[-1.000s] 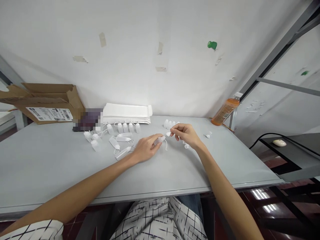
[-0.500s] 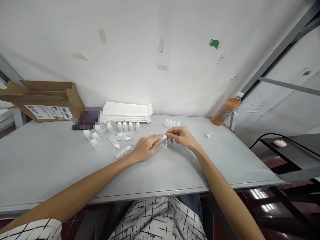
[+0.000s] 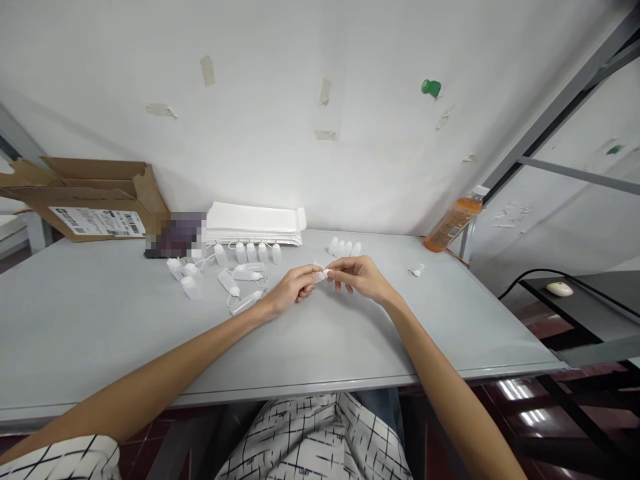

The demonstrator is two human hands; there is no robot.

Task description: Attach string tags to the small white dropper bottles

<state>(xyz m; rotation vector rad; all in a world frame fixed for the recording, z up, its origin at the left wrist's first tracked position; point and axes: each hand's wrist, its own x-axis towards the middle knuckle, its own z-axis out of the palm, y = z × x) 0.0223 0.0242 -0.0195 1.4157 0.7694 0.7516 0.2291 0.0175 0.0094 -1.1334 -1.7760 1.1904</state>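
In the middle of the table, my left hand (image 3: 291,291) is closed around a small white plastic squeeze bottle (image 3: 319,276), mostly hidden by the fingers. My right hand (image 3: 364,277) pinches the small white cap (image 3: 327,273) at the bottle's mouth. Whether the cap is fully seated cannot be made out. Left of my hands, several similar bottles with looped cap straps lie on their sides, among them one bottle (image 3: 245,303) near my left forearm. Others stand upright, such as the bottle (image 3: 263,253) in a row behind. Several strapless bottles (image 3: 345,248) stand behind my right hand.
A stack of white flat sheets (image 3: 255,225) lies against the wall, beside a blurred dark purple item (image 3: 177,235) and an open cardboard box (image 3: 100,200). At the right stand an orange drink bottle (image 3: 454,223) and, nearer, a small white piece (image 3: 418,270) on the grey table (image 3: 340,353).
The strap that hung below the bottle's mouth is no longer seen. My fingertips have shifted slightly left, and the left fingers have curled in more. The view has tilted slightly.
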